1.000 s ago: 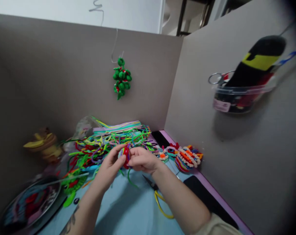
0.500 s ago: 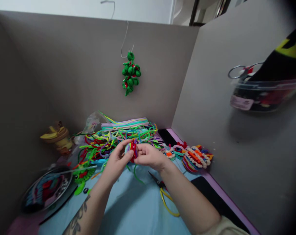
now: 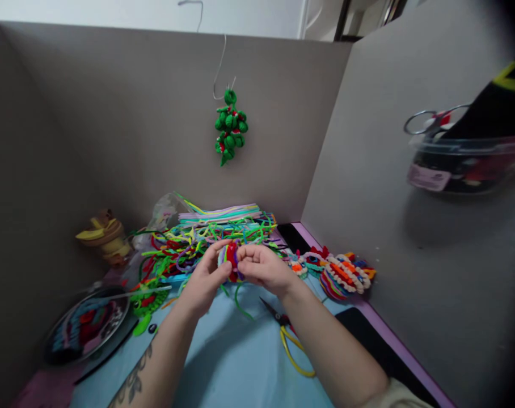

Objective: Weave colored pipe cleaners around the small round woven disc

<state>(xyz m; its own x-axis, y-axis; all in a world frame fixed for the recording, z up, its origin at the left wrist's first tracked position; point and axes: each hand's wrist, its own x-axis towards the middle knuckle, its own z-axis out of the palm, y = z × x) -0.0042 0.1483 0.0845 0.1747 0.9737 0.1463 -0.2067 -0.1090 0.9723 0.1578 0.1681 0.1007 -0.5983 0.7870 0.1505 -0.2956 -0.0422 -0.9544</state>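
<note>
Grey partition walls (image 3: 113, 130) close in a counter (image 3: 236, 368) covered in pale blue. At the back lies a big tangle of fuzzy craft wires (image 3: 206, 232) in green, red, yellow and purple. A dark round tray (image 3: 87, 328) of coloured bits sits at the left, a clear tub (image 3: 461, 164) hangs on the right wall, and finished woven pieces (image 3: 342, 275) lie by the right wall. A green ornament (image 3: 231, 127) dangles from a wire hook on the back wall, and yellow-handled scissors (image 3: 289, 340) lie under the right forearm.

The left hand (image 3: 204, 280) and right hand (image 3: 264, 266) meet above the counter, in front of the wire pile, both pinched shut on a small coiled piece (image 3: 229, 255) of red, purple and green wire; a loose green tail (image 3: 240, 300) hangs below it.

That piece is likely very light, soft on the outside with a thin bendable core, so it should hold whatever shape it is pressed into and will not slip. The rim of the coil looks the best place to grip, with fingertips on either side; squeezing the flat face would probably crush the winding.

Compared with half a second ago, the hands hold the same grip on the piece and sit a little further right in the view, which has swung slightly; the right-hand fingers have curled a bit more over the coil.
</note>
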